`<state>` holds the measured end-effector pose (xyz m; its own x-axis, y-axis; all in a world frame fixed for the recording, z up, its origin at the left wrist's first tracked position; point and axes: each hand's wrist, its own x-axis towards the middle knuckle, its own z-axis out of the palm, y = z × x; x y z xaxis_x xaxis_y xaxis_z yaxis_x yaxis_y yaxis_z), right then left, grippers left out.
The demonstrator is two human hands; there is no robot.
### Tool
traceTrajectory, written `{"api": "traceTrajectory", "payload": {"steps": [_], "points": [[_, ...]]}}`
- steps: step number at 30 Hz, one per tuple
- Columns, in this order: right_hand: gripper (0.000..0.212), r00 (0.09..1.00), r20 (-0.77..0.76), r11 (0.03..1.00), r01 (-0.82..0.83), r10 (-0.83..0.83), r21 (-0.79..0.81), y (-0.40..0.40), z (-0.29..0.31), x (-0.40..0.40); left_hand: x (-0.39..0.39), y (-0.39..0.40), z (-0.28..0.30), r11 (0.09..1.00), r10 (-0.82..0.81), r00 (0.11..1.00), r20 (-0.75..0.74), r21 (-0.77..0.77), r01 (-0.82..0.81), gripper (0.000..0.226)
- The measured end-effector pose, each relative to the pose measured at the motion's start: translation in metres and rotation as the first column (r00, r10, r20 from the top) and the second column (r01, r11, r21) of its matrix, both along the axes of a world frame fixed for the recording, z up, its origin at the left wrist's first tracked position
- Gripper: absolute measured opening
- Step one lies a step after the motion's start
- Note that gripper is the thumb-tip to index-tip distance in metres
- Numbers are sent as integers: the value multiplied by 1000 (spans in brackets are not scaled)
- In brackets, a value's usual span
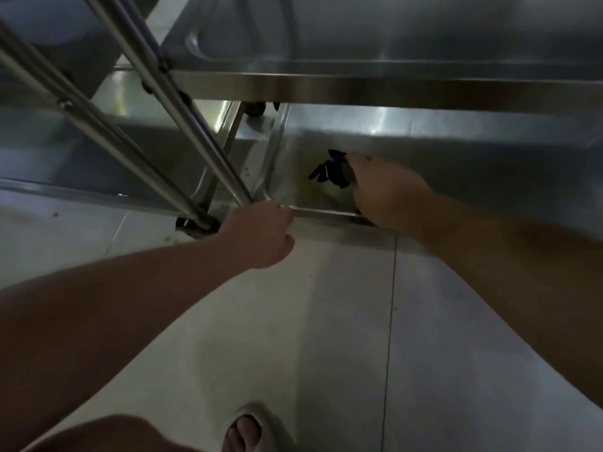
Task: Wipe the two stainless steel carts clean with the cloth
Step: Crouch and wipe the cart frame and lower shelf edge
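Observation:
Two stainless steel carts stand side by side. The right cart [456, 89] has an upper shelf and a bottom shelf [456, 158]. My right hand [388, 194] reaches under the upper shelf and grips a dark cloth [332, 169] against the bottom shelf near its front left corner. My left hand [261, 233] grips the front rim of that bottom shelf at the corner, beside the upright post [182, 102]. The left cart [81, 158] is beside it, its shelves blurred.
Slanting steel posts cross the upper left. A caster wheel [195, 226] sits under the left cart's corner, another [256, 109] farther back. Pale floor tiles [326, 321] spread below. My knee and a foot in a sandal [248, 429] are at the bottom edge.

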<state>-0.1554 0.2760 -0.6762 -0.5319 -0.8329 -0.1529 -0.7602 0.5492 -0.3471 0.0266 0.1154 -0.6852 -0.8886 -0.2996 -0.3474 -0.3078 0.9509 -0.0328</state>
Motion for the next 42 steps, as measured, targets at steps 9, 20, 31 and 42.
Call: {"api": "traceTrajectory", "payload": {"steps": [9,20,31,42], "points": [[46,995,-50,987,83,-91,-139,-71,-25,14,24,-33,-38,979,177,981,-75,112,-168,24],[57,981,77,976,-168,180,-141,-144,-84,29,37,-84,-49,737,618,674,-404,597,-317,50],[68,959,-86,962,-263,269,74,-108,-116,-6,-15,-79,-67,307,919,262,-295,952,-2,21],[67,976,-84,979,-195,199,52,-159,-108,5,-23,-76,-73,311,923,200,-328,944,109,28]]}}
